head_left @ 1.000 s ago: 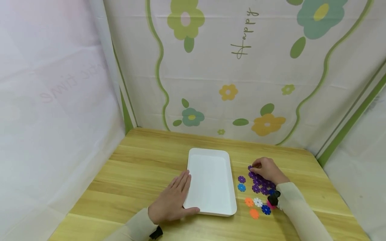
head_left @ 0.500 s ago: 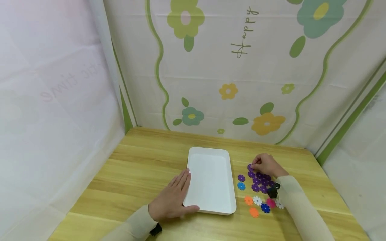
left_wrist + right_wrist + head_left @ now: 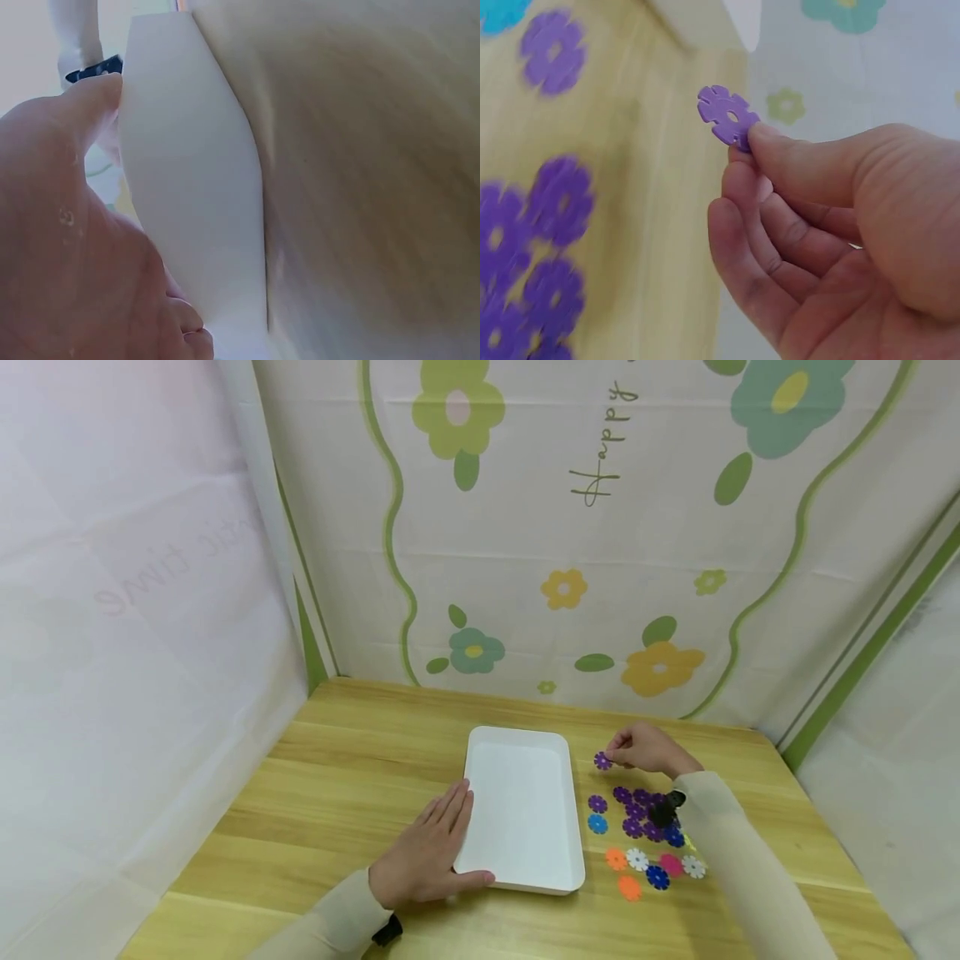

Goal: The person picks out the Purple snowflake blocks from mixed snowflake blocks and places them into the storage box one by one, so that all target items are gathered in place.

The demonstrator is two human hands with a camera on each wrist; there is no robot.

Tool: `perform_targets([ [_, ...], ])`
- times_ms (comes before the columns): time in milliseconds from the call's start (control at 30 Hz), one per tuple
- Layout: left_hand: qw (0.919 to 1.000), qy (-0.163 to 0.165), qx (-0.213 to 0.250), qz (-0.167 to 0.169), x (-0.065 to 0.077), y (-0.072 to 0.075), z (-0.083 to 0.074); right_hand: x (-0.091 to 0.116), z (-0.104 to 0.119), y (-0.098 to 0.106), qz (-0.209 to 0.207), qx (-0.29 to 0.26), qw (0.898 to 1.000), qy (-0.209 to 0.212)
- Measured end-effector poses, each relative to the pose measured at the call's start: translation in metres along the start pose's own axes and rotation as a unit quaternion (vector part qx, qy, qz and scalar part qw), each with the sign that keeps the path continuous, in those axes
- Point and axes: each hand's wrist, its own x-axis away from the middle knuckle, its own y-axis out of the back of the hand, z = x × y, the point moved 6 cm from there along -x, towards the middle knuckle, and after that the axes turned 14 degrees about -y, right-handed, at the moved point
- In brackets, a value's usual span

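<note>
A white rectangular tray (image 3: pixel 521 810) lies on the table with nothing in it. My left hand (image 3: pixel 427 852) rests along its left side and near corner, fingers straight; in the left wrist view the thumb and fingertips touch the rim of the tray (image 3: pixel 187 150). My right hand (image 3: pixel 648 750) pinches a purple notched plastic disc (image 3: pixel 727 115) between thumb and forefinger, raised above the table to the right of the tray's far end. More purple discs (image 3: pixel 633 810) lie in a cluster below that hand, partly hidden by the wrist.
Left of the cluster lie a single purple disc (image 3: pixel 597 803) and a light blue disc (image 3: pixel 597 824). Nearer me are orange discs (image 3: pixel 630 887), white discs (image 3: pixel 637 859), a pink disc (image 3: pixel 671 865) and dark blue discs (image 3: pixel 657 877). A flowered cloth (image 3: pixel 510 543) hangs behind the table.
My right hand has lifted a purple disc away from the top of the cluster and moved it up, away from me and slightly left. The left hand and tray have stayed put.
</note>
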Motion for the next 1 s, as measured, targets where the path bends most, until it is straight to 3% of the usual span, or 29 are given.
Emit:
perform_targets([
  [233, 0.9996, 0.013, -0.003, 0.023, 0.0, 0.006, -0.001, -0.01, 0.05, -0.015, 0.02, 0.008, 0.999, 0.036],
  [433, 0.9991, 0.026, -0.001, 0.034, -0.001, 0.007, -0.002, -0.022, 0.091, -0.039, 0.024, 0.02, 0.998, 0.063],
  [567, 0.9988, 0.032, -0.006, 0.037, -0.004, 0.006, -0.002, -0.033, 0.111, -0.058, 0.014, 0.023, 0.998, 0.058],
  [1000, 0.9973, 0.051, -0.013, 0.052, -0.006, 0.003, -0.001, -0.057, 0.132, -0.111, -0.055, -0.076, 0.996, -0.009],
])
